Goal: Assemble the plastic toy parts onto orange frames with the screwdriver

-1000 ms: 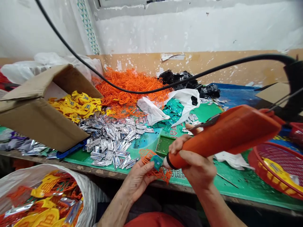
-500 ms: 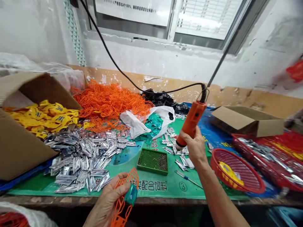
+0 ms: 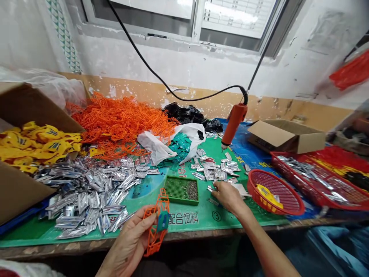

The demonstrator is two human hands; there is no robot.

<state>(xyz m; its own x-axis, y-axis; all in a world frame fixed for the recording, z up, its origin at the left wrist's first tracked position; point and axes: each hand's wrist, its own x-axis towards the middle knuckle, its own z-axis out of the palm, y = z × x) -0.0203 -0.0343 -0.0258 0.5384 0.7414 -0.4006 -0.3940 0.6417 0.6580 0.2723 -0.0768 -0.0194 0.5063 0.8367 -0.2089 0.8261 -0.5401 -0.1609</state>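
My left hand [image 3: 134,234] holds an orange plastic frame [image 3: 155,240] of thin open bars above the table's front edge. A teal-green plastic piece [image 3: 163,221] sits in the frame. My right hand [image 3: 229,196] is down on the green table cover, its fingertips closed around a small shiny silver strip [image 3: 211,188]; part of the strip is hidden. Further back, an orange electric screwdriver [image 3: 234,125] hangs tip down from its cord, apart from my hand. Between my hands stands a green grid tray [image 3: 182,200] with small screws in its right part.
Silver strips [image 3: 95,196] lie heaped left, below orange frames [image 3: 123,119] and a cardboard box [image 3: 20,188] of yellow parts. A white bag [image 3: 155,148] holds teal pieces. On the right are a red basket [image 3: 300,204], a red tray [image 3: 276,161] and another cardboard box [image 3: 311,142].
My right hand has let go of the electric screwdriver and moved down to the silver strips. The screwdriver now hangs free. My left hand has turned the orange frame more upright.
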